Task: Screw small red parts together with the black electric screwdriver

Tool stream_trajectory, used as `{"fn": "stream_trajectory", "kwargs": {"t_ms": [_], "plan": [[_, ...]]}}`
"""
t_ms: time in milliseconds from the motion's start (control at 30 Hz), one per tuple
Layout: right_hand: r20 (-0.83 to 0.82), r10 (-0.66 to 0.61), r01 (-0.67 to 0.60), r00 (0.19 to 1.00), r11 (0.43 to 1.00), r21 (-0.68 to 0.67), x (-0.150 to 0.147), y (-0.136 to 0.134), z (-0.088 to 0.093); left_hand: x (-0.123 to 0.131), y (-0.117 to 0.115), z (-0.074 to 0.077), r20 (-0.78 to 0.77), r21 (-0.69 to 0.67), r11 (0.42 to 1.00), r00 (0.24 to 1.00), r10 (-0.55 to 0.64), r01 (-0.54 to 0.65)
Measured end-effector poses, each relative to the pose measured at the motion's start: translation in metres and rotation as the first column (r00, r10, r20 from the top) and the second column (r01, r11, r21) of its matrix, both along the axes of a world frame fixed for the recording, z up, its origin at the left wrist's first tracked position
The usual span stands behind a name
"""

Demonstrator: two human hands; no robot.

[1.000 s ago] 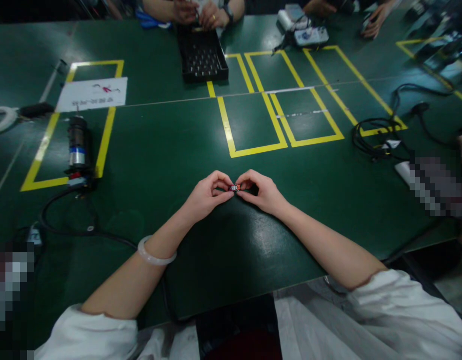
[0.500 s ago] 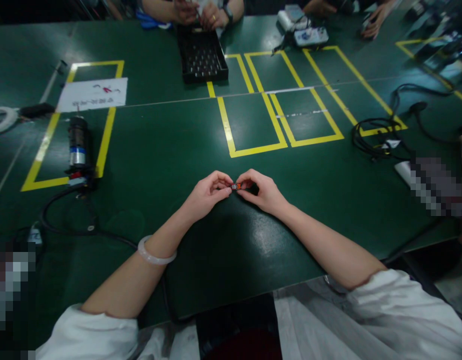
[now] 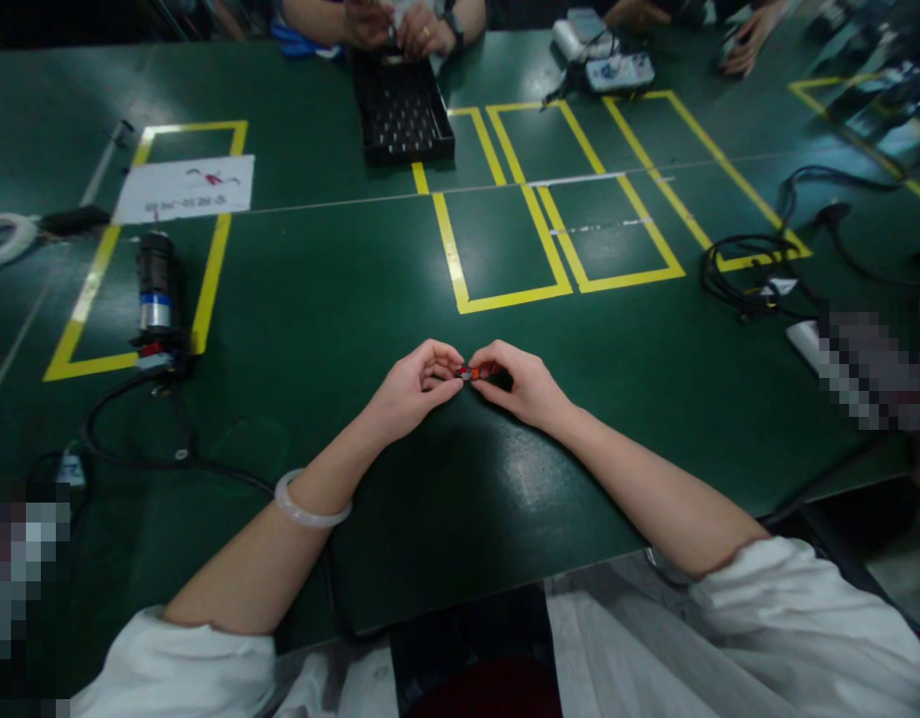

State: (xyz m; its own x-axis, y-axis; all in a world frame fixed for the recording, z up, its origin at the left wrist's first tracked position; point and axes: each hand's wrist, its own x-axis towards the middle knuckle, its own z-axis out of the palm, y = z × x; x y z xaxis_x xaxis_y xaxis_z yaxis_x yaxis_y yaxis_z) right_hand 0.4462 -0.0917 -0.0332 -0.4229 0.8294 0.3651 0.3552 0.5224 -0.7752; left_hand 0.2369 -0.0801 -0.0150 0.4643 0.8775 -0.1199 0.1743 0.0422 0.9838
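Note:
Between my fingertips is a tiny part [image 3: 468,374] with red, grey and orange on it; its exact kind is too small to make out. My left hand [image 3: 422,382] pinches its left end with thumb and fingers. From the other side, my right hand [image 3: 523,379] pinches the orange end. Both hands are closed and meet just above the green table [image 3: 332,299]. The fingers cover much of the part.
A black electric screwdriver [image 3: 154,284] with a cable lies at left, near a white paper sheet [image 3: 182,191]. Across the table, another person's hands work over a black tray [image 3: 409,150]. Coiled black cable [image 3: 751,274] and a power strip [image 3: 619,73] lie at right.
The tiny part has turned slightly between my fingers, and red now shows on its left side. My hands stay in nearly the same place.

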Motion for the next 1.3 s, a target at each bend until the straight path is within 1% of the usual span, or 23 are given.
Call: {"fn": "stream_trajectory", "kwargs": {"t_ms": [200, 467, 700, 933, 1067, 1133, 1200, 1267, 1300], "plan": [[0.006, 0.003, -0.003, 1.0, 1.0, -0.006, 0.0, 0.0, 0.0, -0.001, 0.0, -0.002, -0.005, 0.009, 1.0, 1.0, -0.012, 0.012], [0.004, 0.0, 0.0, 1.0, 0.998, -0.061, 0.002, 0.0, 0.003, -0.001, 0.001, 0.0, -0.015, -0.001, 0.999, 0.999, -0.032, 0.032], [-0.02, -0.002, 0.0, 1.0, 0.995, -0.098, 0.001, 0.001, 0.002, -0.001, 0.002, -0.001, -0.017, -0.016, 1.0, 1.0, -0.022, 0.022], [-0.01, 0.0, -0.001, 1.0, 0.997, -0.072, 0.002, 0.002, 0.003, -0.003, 0.002, -0.003, -0.044, -0.005, 0.999, 0.998, -0.037, 0.036], [-0.075, -0.015, 0.006, 0.997, 0.993, -0.114, 0.002, 0.003, 0.001, -0.004, 0.002, 0.0, -0.063, 0.004, 0.998, 0.996, -0.06, 0.06], [-0.126, -0.026, 0.006, 0.992, 0.988, -0.153, 0.002, 0.004, -0.001, -0.008, 0.006, 0.003, -0.087, 0.018, 0.997, 0.994, -0.069, 0.071], [-0.157, -0.037, 0.006, 0.987, 0.981, -0.193, 0.003, 0.005, -0.002, -0.019, 0.013, 0.009, -0.146, 0.067, 0.996, 0.988, -0.041, 0.051], [-0.166, -0.043, 0.005, 0.985, 0.975, -0.223, 0.003, 0.006, -0.003, -0.038, 0.023, 0.017, -0.254, 0.155, 0.988, 0.966, 0.049, -0.009], [-0.165, -0.045, 0.005, 0.985, 0.973, -0.232, 0.003, 0.006, -0.003, -0.051, 0.028, 0.021, -0.331, 0.209, 0.977, 0.937, 0.113, -0.044]]}}
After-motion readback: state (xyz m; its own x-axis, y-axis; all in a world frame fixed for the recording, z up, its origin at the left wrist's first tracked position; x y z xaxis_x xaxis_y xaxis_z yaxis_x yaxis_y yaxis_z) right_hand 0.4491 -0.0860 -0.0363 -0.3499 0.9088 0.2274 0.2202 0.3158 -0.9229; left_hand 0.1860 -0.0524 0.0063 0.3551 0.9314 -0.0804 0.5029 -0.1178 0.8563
